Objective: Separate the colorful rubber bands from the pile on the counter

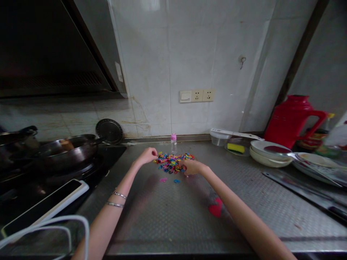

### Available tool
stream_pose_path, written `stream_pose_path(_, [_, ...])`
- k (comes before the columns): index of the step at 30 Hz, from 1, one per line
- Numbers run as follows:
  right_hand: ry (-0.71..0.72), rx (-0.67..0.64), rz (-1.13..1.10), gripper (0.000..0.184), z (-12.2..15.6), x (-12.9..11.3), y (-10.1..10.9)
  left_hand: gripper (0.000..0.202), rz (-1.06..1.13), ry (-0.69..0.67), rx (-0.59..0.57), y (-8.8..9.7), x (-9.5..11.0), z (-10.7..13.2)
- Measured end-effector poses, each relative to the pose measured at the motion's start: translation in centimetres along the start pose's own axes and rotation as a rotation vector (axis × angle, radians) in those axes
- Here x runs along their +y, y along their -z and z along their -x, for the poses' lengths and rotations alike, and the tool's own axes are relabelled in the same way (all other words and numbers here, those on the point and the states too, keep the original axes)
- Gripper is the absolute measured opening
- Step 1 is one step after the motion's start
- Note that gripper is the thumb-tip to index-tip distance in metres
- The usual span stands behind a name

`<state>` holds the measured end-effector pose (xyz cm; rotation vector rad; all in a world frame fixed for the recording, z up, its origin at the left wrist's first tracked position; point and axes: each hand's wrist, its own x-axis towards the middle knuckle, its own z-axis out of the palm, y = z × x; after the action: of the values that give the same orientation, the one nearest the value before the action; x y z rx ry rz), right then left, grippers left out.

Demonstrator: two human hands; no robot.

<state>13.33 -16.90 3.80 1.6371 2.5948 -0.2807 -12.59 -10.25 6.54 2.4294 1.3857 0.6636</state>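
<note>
Fingers at L/nr-R edges, multicol. pile

The countertop beneath the left hand and right hand is embossed metal with a dull sheen. The loops between the hands look rubbery (exact material indistinct); the bottle beyond them is clear, smooth plastic. Right of the right hand, the flask looks like glossy plastic.
</note>
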Motion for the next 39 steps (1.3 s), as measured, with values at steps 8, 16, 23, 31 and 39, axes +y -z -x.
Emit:
stream_pose_path(8, [0.028, 0.091, -0.067, 0.034, 0.2, -0.2, -0.3, 0.020, 0.041, 0.011, -0.232, -1.7, -1.3, 1.4])
stream_pose_path(16, [0.177, 0.285, -0.303, 0.027, 1.2, -1.1, 0.2, 0.018, -0.034, 0.050, -0.286, -2.9, -0.6, 1.6])
stream_pose_path(23, [0.209, 0.281, -0.355, 0.031, 1.3, -3.2, -0.4, 0.014, -0.073, 0.037, -0.252, -3.9, -1.0, 1.5])
stream_pose_path(31, [0.113, 0.502, -0.422, 0.024, 2.2, -0.1, 1.8, 0.017, -0.060, 0.027, -0.241, -3.2, -1.2, 1.4])
stream_pose_path(39, [-0.067, 0.624, -0.325, 0.022, 3.3, 5.4, 2.8, 0.016, -0.097, 0.049, -0.203, -4.0, -1.0, 1.5])
